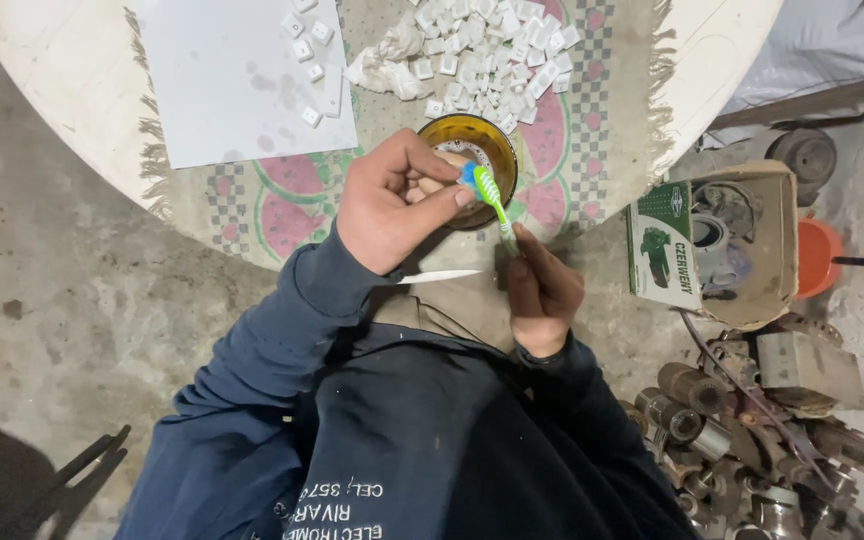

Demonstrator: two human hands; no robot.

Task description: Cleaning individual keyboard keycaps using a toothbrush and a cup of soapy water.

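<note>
Centrally, the left hand (392, 200) pinches a small white key over the amber bowl (472, 165) while the right hand (542, 290) grips the light, stiff toothbrush (489, 195) by its handle.

Your left hand (392, 200) is curling at the frame's centre, thumb and fingertips pinching together. Your right hand (542, 290) is sitting just lower right, fingers closing, both blue-sleeved forearms angling up from below.
</note>
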